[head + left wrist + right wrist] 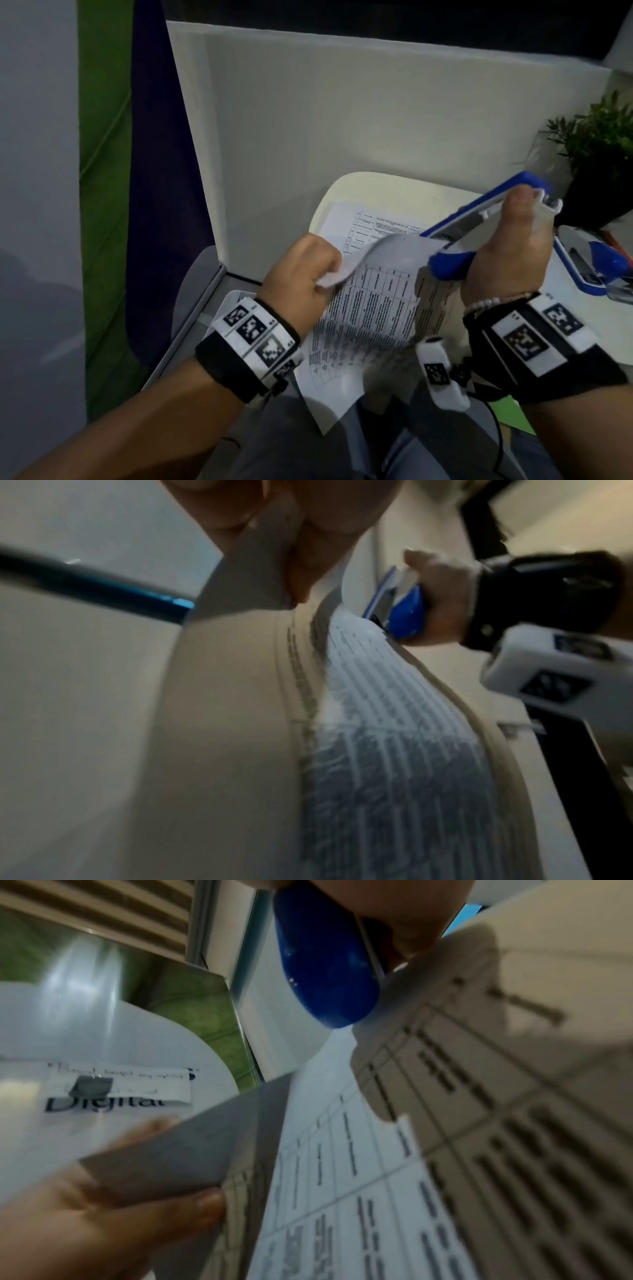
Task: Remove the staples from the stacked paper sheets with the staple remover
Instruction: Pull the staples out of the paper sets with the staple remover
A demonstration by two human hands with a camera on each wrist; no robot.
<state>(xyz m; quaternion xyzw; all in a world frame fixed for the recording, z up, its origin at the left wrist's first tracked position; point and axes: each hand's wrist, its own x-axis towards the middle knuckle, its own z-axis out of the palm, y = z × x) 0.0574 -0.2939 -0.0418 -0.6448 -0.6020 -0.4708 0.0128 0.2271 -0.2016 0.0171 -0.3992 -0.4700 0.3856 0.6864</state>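
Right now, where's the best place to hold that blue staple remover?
Hold the staple remover by its rounded blue body, coming from the right like the right hand, thumb on the raised upper arm. That leaves its end by the paper sheets free.

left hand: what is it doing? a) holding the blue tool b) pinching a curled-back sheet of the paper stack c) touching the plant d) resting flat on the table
b: the left hand pinches the curled-back sheet, while the right hand grips the blue tool.
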